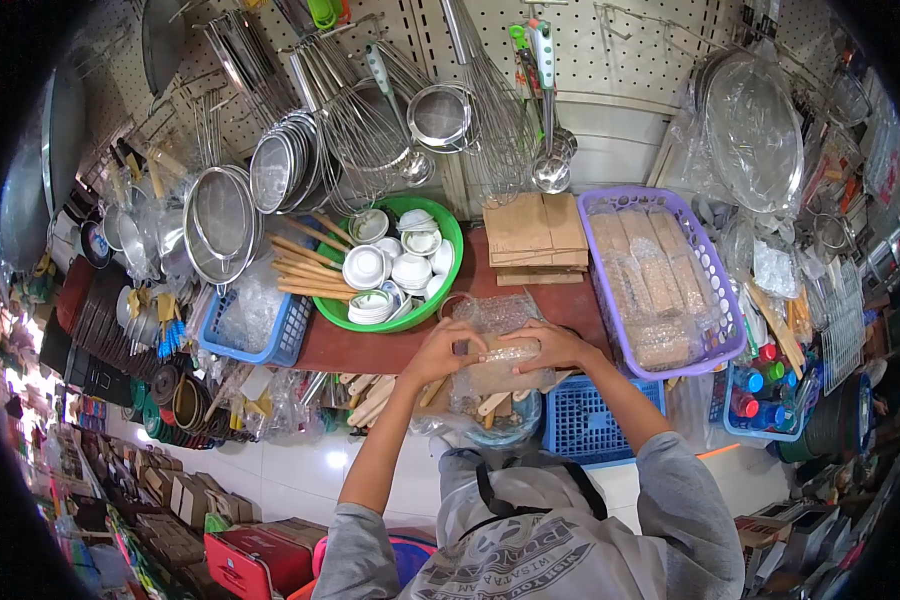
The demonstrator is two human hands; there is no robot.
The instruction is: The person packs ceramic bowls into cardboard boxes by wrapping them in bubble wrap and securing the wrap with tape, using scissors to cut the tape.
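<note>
My right hand (558, 345) is wrapped round one end of a cardboard bundle in clear bubble wrap (510, 352), held above the front edge of the red-brown table (365, 350). At the bundle's other end my left hand (444, 350) has its fingers curled and pinched on the wrap. More loose bubble wrap (495, 312) spreads on the table just beyond the hands. What lies inside the bundle is hidden.
A green basin (454, 278) holds small white bowls (367, 266) and wooden sticks (310, 270). Flat brown cardboard pieces (535, 235) are stacked beside a purple basket (735, 350) of wrapped bundles. Blue baskets (600, 415) stand lower down. Whisks (355, 130) and strainers (220, 225) hang above.
</note>
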